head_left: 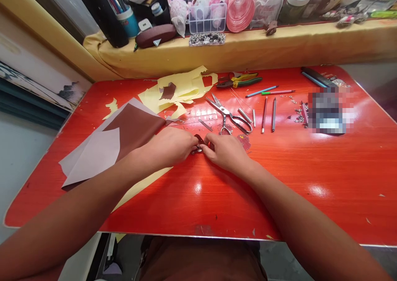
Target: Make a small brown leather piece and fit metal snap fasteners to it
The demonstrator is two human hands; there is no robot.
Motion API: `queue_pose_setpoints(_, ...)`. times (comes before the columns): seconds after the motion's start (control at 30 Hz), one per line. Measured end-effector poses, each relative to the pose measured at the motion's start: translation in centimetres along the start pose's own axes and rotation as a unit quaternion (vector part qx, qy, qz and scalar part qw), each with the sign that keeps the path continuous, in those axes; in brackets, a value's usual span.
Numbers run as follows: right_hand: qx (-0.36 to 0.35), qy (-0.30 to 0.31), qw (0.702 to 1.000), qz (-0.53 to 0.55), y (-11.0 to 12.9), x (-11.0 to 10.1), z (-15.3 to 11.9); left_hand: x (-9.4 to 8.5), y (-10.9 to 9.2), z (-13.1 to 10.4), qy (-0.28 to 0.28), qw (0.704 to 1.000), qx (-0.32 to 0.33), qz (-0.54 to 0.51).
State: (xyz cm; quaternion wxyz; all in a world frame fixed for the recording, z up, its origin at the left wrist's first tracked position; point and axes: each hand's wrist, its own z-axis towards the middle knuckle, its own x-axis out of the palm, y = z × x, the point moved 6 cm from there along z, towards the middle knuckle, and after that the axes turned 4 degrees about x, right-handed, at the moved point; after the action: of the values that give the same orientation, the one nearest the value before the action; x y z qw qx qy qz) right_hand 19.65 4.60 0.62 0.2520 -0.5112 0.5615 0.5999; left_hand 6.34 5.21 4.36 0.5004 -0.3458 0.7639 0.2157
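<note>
Near the middle of the table, my left hand [175, 145] and my right hand [228, 152] meet with their fingertips closed on a small dark brown leather-like piece [200, 139]. A shiny metal part shows on it between the fingers, too small to make out. My fingers hide much of the piece. Just beyond my hands lie metal scissors [228, 115] with their blades slightly apart. A folded sheet of brown material [133, 121] with a pale underside lies by my left forearm, and yellow paper [142, 188] sticks out from under that forearm.
Torn yellow paper [182, 86], pliers [243, 80], several pens and pencils [273, 114], short metal rods [245, 115] and small metal fittings [299, 117] are spread on the red table [310, 165]. Behind it, a ledge holds a divided plastic box [207, 18], jars and pink rolls.
</note>
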Motion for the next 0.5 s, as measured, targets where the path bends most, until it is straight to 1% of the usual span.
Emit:
queue_pose_setpoints(0.23, 0.002, 0.000, 1.000, 0.002, -0.17, -0.04, 0.00, -0.40, -0.34, 0.34, 0.025, 0.999, 0.018, 0.024)
queue_pose_setpoints(0.5, 0.003, 0.005, 1.000, -0.005, -0.21, 0.18, 0.06, 0.07, 0.53, 0.44, 0.009, 1.000, 0.018, -0.007)
